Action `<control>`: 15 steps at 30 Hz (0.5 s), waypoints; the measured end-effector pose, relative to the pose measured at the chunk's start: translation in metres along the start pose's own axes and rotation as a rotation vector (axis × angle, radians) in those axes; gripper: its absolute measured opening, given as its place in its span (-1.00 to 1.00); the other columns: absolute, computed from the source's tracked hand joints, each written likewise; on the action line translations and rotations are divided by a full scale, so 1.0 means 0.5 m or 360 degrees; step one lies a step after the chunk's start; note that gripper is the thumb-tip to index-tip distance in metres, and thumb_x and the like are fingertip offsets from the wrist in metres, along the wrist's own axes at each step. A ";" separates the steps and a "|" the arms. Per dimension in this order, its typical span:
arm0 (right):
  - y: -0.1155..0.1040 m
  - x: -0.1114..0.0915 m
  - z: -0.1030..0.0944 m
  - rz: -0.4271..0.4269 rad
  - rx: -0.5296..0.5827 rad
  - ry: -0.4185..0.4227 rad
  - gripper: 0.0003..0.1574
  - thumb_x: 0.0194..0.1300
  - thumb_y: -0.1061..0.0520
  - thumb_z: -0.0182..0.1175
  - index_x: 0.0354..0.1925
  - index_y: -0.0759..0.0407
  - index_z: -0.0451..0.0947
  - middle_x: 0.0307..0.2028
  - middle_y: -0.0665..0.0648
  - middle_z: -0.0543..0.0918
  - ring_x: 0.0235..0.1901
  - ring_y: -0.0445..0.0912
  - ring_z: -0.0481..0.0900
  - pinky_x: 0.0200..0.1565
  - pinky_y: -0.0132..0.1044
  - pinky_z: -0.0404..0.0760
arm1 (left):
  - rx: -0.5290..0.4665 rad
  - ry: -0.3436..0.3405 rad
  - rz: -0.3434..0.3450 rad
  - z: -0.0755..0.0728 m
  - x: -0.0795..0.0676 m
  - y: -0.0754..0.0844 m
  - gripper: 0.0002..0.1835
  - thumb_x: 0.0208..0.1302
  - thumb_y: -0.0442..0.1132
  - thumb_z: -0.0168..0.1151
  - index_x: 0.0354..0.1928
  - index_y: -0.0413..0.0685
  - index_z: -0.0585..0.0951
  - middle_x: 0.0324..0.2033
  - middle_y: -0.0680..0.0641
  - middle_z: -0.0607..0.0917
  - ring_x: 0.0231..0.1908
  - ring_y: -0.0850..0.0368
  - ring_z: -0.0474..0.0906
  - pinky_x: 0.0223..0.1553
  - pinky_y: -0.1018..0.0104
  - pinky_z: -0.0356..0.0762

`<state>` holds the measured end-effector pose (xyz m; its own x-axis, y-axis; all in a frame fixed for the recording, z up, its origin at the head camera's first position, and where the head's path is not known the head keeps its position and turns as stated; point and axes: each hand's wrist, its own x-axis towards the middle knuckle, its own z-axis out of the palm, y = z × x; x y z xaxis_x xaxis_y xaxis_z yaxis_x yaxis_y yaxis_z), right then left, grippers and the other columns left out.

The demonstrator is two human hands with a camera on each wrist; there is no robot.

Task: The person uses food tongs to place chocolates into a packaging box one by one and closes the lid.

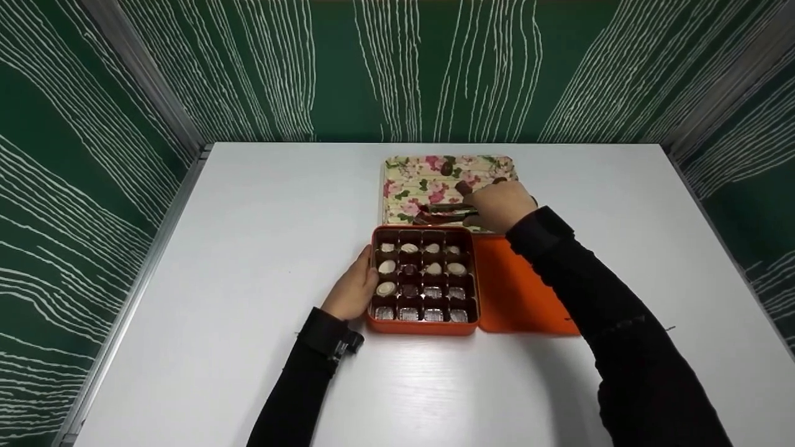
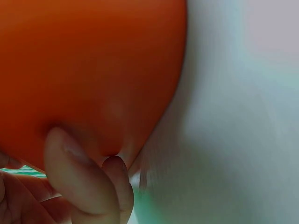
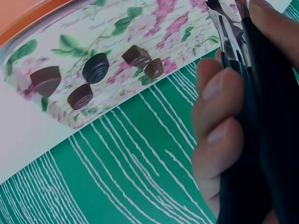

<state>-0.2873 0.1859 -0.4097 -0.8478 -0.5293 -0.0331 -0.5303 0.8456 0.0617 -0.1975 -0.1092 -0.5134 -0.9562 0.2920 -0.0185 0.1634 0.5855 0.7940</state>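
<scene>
An orange-red chocolate box stands on the white table, its compartments holding white and dark chocolates; the front row and part of the row behind it show bare silvery bottoms. At its left side, my left hand holds the wall, fingertips against the orange side in the left wrist view. My right hand grips black-handled metal tongs over the flower-patterned lid. Their tips point left, near the box's back edge; whether something sits between them I cannot tell. Several dark chocolates lie on the lid.
A flat orange panel lies against the box's right side, under my right forearm. The lid lies just behind the box. Green walls with white lines enclose the table at the back and sides.
</scene>
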 end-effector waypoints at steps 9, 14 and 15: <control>-0.002 0.029 0.005 0.0056 0.0101 -0.0073 -0.69 0.42 -0.04 0.31 -0.07 0.16 0.71 -0.39 0.21 0.66 -0.39 0.14 0.58 -0.27 0.03 0.54 | -0.0006 -0.0004 0.0028 0.003 0.002 -0.002 -0.36 0.60 -0.31 -0.22 0.55 -0.50 -0.06 0.52 -0.45 0.12 0.52 -0.27 0.06 0.55 -0.01 0.02; 0.015 0.040 0.012 0.0146 0.0319 -0.0122 -0.72 0.50 0.00 0.21 -0.17 0.19 0.68 -0.36 0.21 0.62 -0.35 0.14 0.54 -0.22 0.02 0.43 | -0.0003 0.0012 0.0032 0.004 0.003 -0.005 -0.36 0.59 -0.31 -0.22 0.55 -0.51 -0.05 0.52 -0.45 0.12 0.52 -0.27 0.07 0.55 -0.01 0.02; 0.018 0.042 0.014 0.0162 0.0363 -0.0132 -0.71 0.52 0.01 0.19 -0.17 0.20 0.67 -0.36 0.20 0.61 -0.35 0.13 0.53 -0.22 0.02 0.40 | 0.0000 0.0014 0.0025 0.004 0.003 -0.005 -0.35 0.59 -0.30 -0.22 0.55 -0.50 -0.05 0.52 -0.44 0.12 0.52 -0.26 0.07 0.55 0.00 0.01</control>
<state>-0.3099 0.1831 -0.4167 -0.8894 -0.4409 -0.1205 -0.4214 0.8932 -0.1570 -0.1990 -0.1088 -0.5167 -0.9556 0.2948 -0.0007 0.1786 0.5808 0.7942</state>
